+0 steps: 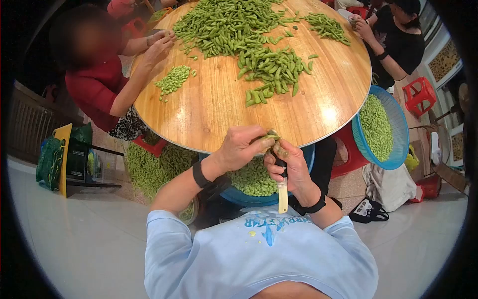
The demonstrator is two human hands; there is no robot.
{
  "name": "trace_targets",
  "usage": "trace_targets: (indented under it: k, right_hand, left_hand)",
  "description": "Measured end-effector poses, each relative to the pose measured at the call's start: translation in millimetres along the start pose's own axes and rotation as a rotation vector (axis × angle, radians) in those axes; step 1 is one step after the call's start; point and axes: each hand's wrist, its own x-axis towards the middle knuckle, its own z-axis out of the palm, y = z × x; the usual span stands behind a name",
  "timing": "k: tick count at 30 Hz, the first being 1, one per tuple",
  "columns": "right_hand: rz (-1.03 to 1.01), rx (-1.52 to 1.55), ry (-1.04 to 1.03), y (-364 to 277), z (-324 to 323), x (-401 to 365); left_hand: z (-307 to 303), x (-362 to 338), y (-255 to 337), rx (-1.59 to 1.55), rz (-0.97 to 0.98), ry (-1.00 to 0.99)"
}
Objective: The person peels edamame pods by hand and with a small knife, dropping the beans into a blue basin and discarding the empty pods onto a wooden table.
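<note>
Over the near edge of the round wooden table [209, 99], my left hand [240, 148] pinches a green bean pod [272, 136] between thumb and fingers. My right hand [293, 167] meets it at the pod, fingers wrapped round a small hand tool [283, 200] with a black and cream handle. The cream end points down toward my shirt; the tool's working end is hidden by my fingers. Below both hands sits a blue basin [249, 201] holding shelled green beans [255, 178].
A big heap of pods [224, 25] covers the table's far side, with a smaller pile [274, 70] nearer. Shelled beans [173, 79] lie left, beside a person in red [94, 84]. Another person [398, 45] sits right, near a blue basket [398, 129]. Pods [154, 169] cover the floor left.
</note>
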Motion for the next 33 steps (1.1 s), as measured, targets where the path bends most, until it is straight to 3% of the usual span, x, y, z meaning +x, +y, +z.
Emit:
trace_targets:
  k: [3, 5, 6, 8, 12, 15, 17, 21, 23, 24, 27, 30, 31, 33]
  right_hand:
    - [-0.062, -0.145, 0.081, -8, 9, -11]
    - [-0.16, -0.324, 0.139, -7, 11, -9]
    - [-0.161, -0.324, 0.137, -5, 9, -9]
    - [-0.294, -0.607, 0.204, -1, 5, -9]
    - [-0.339, -0.768, 0.197, -3, 2, -13]
    - [-0.368, -0.952, 0.187, -4, 5, -15]
    - [-0.523, -1.21, 0.103, -3, 0, -17]
    - [-0.474, -1.238, 0.059, -10, -6, -23]
    - [-0.249, -1.007, 0.116, -17, 1, -31]
    - [-0.249, -1.006, 0.118, -21, 3, -35]
    - [-0.17, -0.842, 0.16, -35, 7, -41]
    - [-0.131, -0.653, 0.127, -36, 2, -42]
    - [-0.132, -0.654, 0.124, -35, 2, -42]
    - [-0.026, -0.587, 0.081, -29, 5, -41]
  left_hand:
    - [20, -3, 0, -0.22, -0.159, 0.128]
    - [21, -4, -2, -0.46, -0.426, 0.087]
    - [21, -4, -1, -0.459, -0.426, 0.088]
    - [22, -1, 3, -0.67, -0.542, 0.078]
    - [29, -5, 7, -0.345, -0.341, 0.066]
    - [31, -6, 11, -0.557, -0.38, 0.074]
    - [28, -5, 22, -0.742, -0.514, 0.04]
    - [38, -13, 9, -0.642, -0.502, -0.002]
    - [39, -15, 8, -0.57, -0.454, -0.069]
    - [38, -17, 11, -0.57, -0.455, -0.071]
    - [36, -26, 21, -0.59, -0.59, -0.204]
    - [35, -36, 29, -0.134, -0.174, -0.215]
    - [33, -36, 34, -0.131, -0.173, -0.214]
    - [32, -41, 42, -0.455, -0.484, -0.031]
